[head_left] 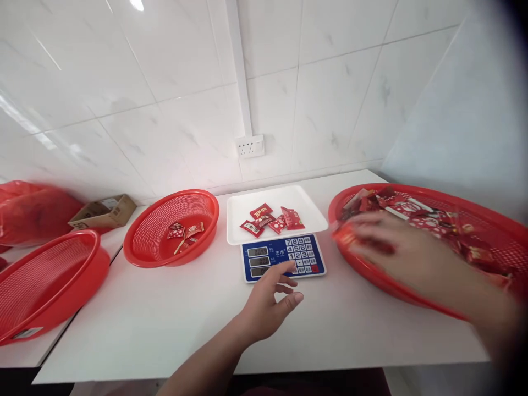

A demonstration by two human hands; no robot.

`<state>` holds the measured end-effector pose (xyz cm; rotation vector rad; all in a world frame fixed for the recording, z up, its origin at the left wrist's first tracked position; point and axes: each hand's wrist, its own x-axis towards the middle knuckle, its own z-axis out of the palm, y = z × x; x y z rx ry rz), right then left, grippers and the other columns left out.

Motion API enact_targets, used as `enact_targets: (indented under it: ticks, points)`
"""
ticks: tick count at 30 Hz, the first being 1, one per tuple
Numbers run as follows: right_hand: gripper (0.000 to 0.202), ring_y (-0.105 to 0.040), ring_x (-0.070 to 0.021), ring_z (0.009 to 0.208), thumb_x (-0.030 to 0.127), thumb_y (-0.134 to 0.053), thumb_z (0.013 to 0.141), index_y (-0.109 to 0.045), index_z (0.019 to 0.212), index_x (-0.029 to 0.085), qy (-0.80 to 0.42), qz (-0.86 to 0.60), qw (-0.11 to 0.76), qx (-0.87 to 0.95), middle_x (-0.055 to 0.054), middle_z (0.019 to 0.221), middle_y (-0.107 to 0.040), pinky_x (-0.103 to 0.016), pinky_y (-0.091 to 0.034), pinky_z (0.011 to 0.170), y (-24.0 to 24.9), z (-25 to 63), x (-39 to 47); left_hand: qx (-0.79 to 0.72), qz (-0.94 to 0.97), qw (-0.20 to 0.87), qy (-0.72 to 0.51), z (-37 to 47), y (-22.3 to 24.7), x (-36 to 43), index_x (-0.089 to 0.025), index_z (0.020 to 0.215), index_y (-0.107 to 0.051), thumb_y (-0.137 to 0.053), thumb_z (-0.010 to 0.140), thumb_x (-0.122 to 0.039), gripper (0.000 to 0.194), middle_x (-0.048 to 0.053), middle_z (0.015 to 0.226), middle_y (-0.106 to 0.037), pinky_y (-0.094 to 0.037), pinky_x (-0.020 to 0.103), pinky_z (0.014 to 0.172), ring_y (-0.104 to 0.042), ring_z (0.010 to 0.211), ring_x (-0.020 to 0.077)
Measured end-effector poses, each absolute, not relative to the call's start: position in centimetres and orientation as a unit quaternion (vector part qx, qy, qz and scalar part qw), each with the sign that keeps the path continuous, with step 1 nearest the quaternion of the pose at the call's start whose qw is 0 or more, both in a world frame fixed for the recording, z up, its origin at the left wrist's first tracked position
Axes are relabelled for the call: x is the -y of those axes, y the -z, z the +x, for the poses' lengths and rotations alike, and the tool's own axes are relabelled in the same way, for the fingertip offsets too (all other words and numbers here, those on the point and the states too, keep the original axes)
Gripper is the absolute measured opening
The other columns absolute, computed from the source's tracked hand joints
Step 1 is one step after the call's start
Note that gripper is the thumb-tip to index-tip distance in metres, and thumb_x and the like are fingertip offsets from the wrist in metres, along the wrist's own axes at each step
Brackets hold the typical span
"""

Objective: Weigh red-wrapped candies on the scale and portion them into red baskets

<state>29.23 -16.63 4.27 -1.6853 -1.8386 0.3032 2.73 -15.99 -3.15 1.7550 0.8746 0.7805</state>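
Note:
My left hand hovers in front of the digital scale, its thumb and fingers apart and nothing in them. Several red snack packets lie on the scale's white tray. Over the near left rim of the large red basket is my right hand, smeared by motion. Its fingers are closed on a red snack packet, whose print is too blurred to read. Many similar packets fill that basket, partly hidden behind the hand and forearm.
Left of the scale stands a round red basket with several packets inside. Another red basket sits tilted at the far left, near a cardboard box and a red plastic bag. A tiled wall with a socket rises behind the table.

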Motion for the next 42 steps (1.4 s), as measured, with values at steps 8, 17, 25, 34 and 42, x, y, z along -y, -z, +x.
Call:
enact_targets:
  ticks: [8,17,25,34,42]
  points:
    - [0.026,-0.058,-0.0260,0.104,0.044,-0.049,0.085,-0.070,0.094,0.030,-0.243,-0.553,0.335,0.723,-0.006,0.115,-0.061,-0.040,-0.052,0.084,2.1,20.0,17.6,-0.391,0.664,0.504,-0.389,3.0,3.0,13.9,-0.017,0.089,-0.063,-0.058,0.082,-0.029,0.015,0.006,0.088,-0.065,-0.051,0.029,0.072,-0.061,0.080,0.0162]
    - [0.031,-0.058,-0.0259,0.108,0.049,-0.052,0.081,-0.072,0.095,0.029,-0.319,-0.591,0.403,0.622,-0.008,0.114,-0.061,-0.036,-0.054,0.082,5.8,21.0,19.7,-0.483,0.750,0.230,-0.388,2.5,0.5,6.0,-0.019,0.093,-0.062,-0.052,0.084,-0.021,0.013,0.003,0.087,-0.068,-0.050,0.029,0.072,-0.062,0.082,0.0170]
    - [0.033,-0.061,-0.0273,0.104,0.055,-0.056,0.076,-0.074,0.092,0.033,-0.343,-0.600,0.424,0.585,-0.007,0.109,-0.065,-0.040,-0.053,0.086,7.5,23.2,22.0,-0.496,0.772,0.117,-0.379,1.3,0.4,4.2,-0.021,0.108,-0.059,-0.058,0.081,-0.023,0.027,0.008,0.116,-0.059,-0.038,0.043,0.097,-0.047,0.115,0.0257]
    - [0.033,-0.057,-0.0353,0.111,0.048,-0.067,0.068,-0.071,0.098,0.036,-0.374,-0.609,0.477,0.512,-0.004,0.118,-0.064,-0.049,-0.052,0.089,4.6,27.4,20.9,-0.468,0.789,0.156,-0.366,-0.6,1.0,9.6,-0.021,0.107,-0.058,-0.052,0.086,-0.029,0.023,0.007,0.113,-0.062,-0.042,0.039,0.095,-0.052,0.112,0.0215]
    - [0.027,-0.048,-0.0313,0.122,0.033,-0.052,0.085,-0.065,0.102,0.050,-0.262,-0.494,0.609,0.562,0.011,0.134,-0.050,-0.049,-0.050,0.094,-2.0,25.1,18.7,-0.392,0.747,0.439,-0.308,2.6,2.2,15.2,-0.023,0.119,-0.053,-0.054,0.085,-0.036,0.036,0.007,0.114,-0.062,-0.046,0.036,0.091,-0.057,0.105,0.0204]
